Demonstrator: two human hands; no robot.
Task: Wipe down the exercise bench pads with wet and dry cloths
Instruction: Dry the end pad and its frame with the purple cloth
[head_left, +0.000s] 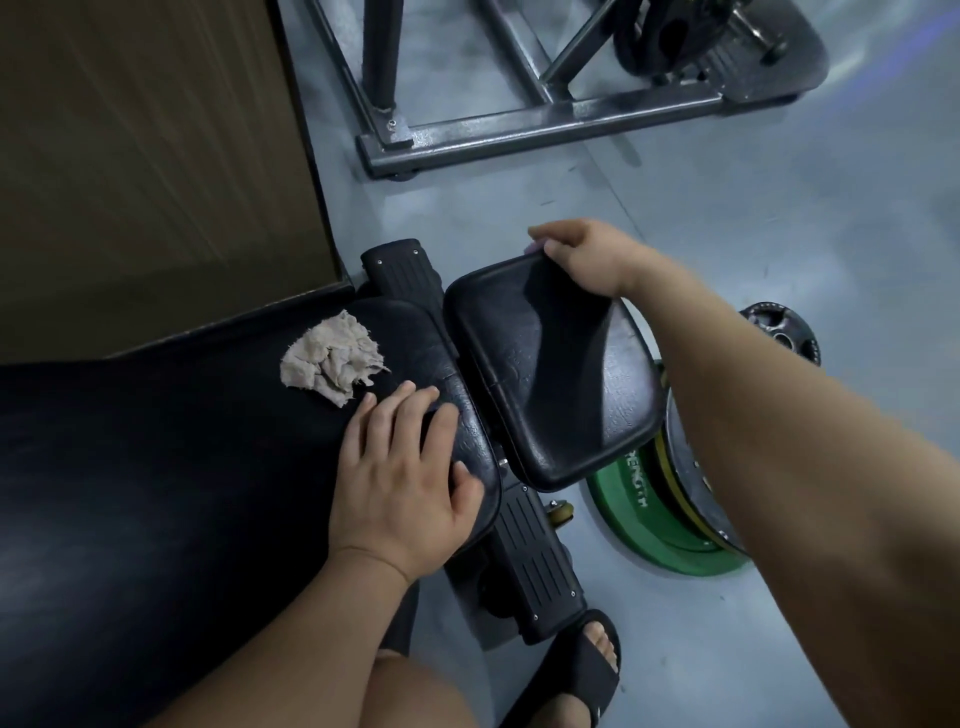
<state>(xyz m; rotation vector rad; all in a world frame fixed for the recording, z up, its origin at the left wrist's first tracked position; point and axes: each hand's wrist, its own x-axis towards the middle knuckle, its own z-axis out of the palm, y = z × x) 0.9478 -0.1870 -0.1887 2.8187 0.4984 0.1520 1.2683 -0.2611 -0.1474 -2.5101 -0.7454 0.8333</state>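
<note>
Two pads on this bench, then?

Yes, both black. The long pad (182, 467) runs off to the left. The seat pad (550, 374) sits just beside its end, tilted, with a narrow gap between them.

Where is the left hand?

The left hand (405, 467) lies flat on the end of the long pad. Its fingers are straight and spread, holding nothing, and the fingertips reach toward the gap.

And the right?

The right hand (582, 254) is at the far edge of the seat pad, with the arm stretched across it and the fingers curled over the rim. A scrap of a pink cloth (535, 245) shows under the fingers. It looks pinched against the edge, though most of it is hidden.

Any other cloth?

A beige cloth (332, 361) lies crumpled on the long pad, just beside the left fingertips.

What lies around the bench?

A green weight plate (639, 525) lies flat on the grey floor (779, 182) near the seat pad, with more plates stacked on it. A black plate (779, 332) shows beyond the right forearm. A steel frame (519, 130) stands at the far side and a wooden panel (156, 156) on the left. A foot in a black sandal (587, 670) rests on the floor near the base of the bench.
</note>
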